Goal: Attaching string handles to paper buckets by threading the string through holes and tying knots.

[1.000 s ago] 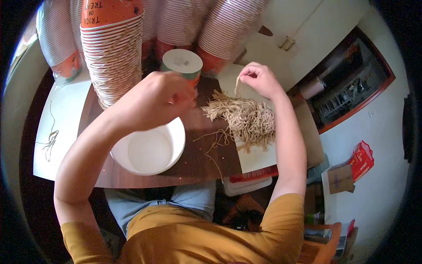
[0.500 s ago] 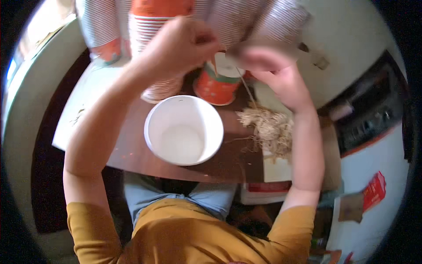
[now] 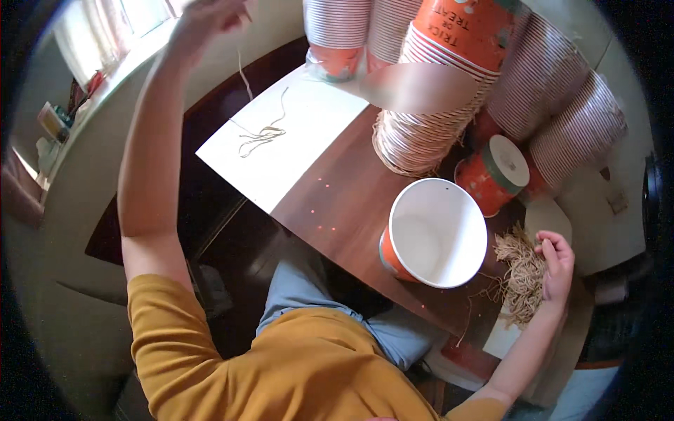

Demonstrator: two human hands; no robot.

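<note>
The left hand [image 3: 207, 17] is raised far left, fingers pinched on a thin string [image 3: 243, 74] dangling above the white sheet [image 3: 295, 144]. The right hand [image 3: 556, 270], loosely curled, rests on the string bundle [image 3: 518, 277] at the table's [image 3: 344, 203] near right edge (just beside the open white bucket [image 3: 437, 233]).

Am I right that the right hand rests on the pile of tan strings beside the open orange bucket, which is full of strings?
Not quite. In the head view the right hand does rest on the pile of tan strings beside the open orange bucket, but the bucket is empty inside.
</note>
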